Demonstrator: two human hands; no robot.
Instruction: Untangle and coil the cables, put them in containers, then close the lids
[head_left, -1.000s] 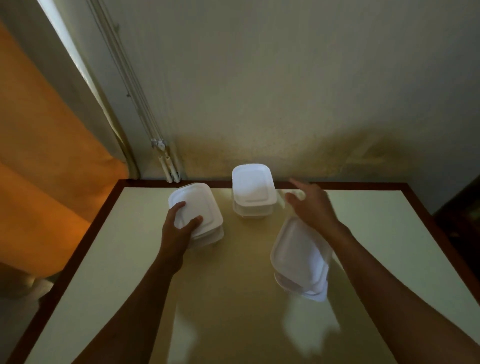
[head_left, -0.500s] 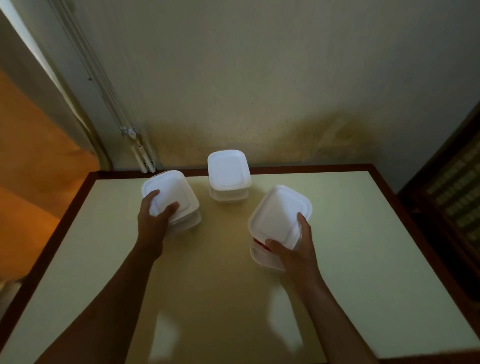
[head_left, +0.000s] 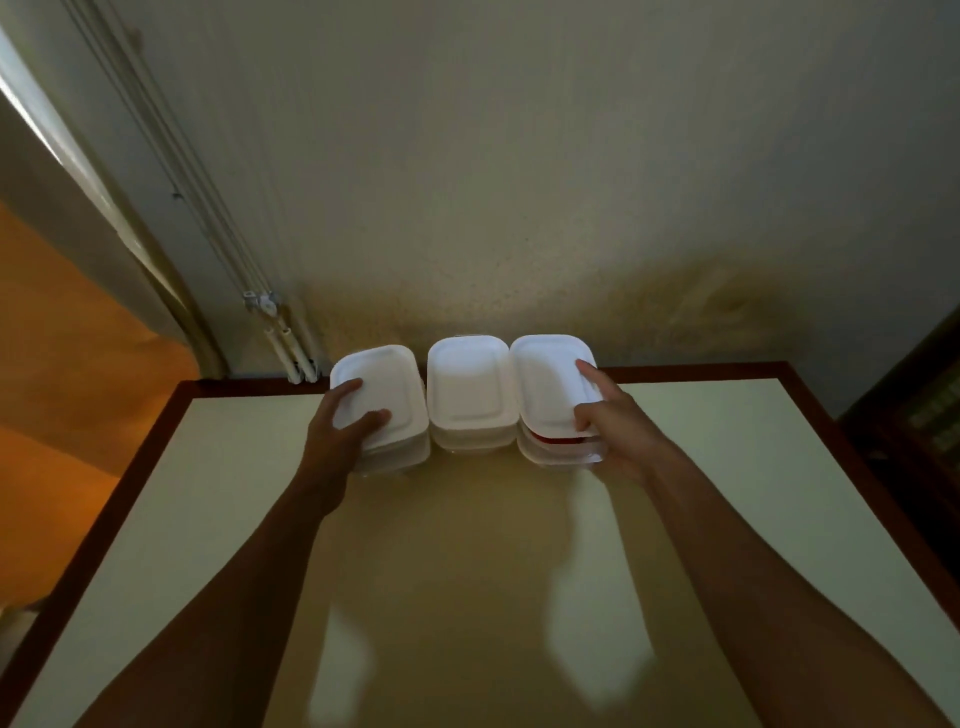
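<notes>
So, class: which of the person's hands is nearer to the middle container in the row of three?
Too close to call. The left hand grips the left container; the right hand grips the right container. Neither touches the middle container.

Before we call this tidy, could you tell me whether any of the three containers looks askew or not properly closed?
The right container: its lid tilts up at the near edge, leaving a gap where something red shows above the base. The right hand holds it there. The middle container and left container look flat.
</notes>
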